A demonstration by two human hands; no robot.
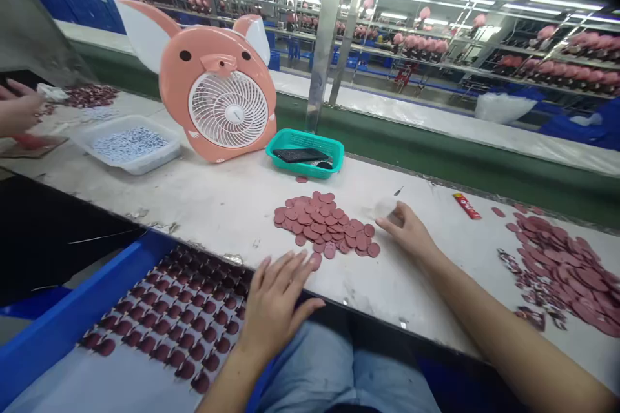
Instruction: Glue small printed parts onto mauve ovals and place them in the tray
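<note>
Near the table's front edge, my left hand [276, 303] lies palm down with its fingers spread. One fingertip is at a small reddish-brown disc [316, 262] at the front of the pile. Just beyond spreads a heap of flat oval discs [314, 219] of the same colour, some showing small holes. My right hand [407, 229] is to the right of this heap, its thumb and fingers curled round a translucent, round, cup-like piece [385, 208]. The far side of that piece is faint against the white table, so its exact kind is unclear.
A pig-shaped fan [217, 90] stands at the back beside a green basket [334, 158] with a black phone [295, 155]. A white tray [145, 164] of small bits sits left, near a co-worker's hand [19, 106]. More discs [566, 264] lie right; a blue crate [62, 319] holds rows of dark-red pieces.
</note>
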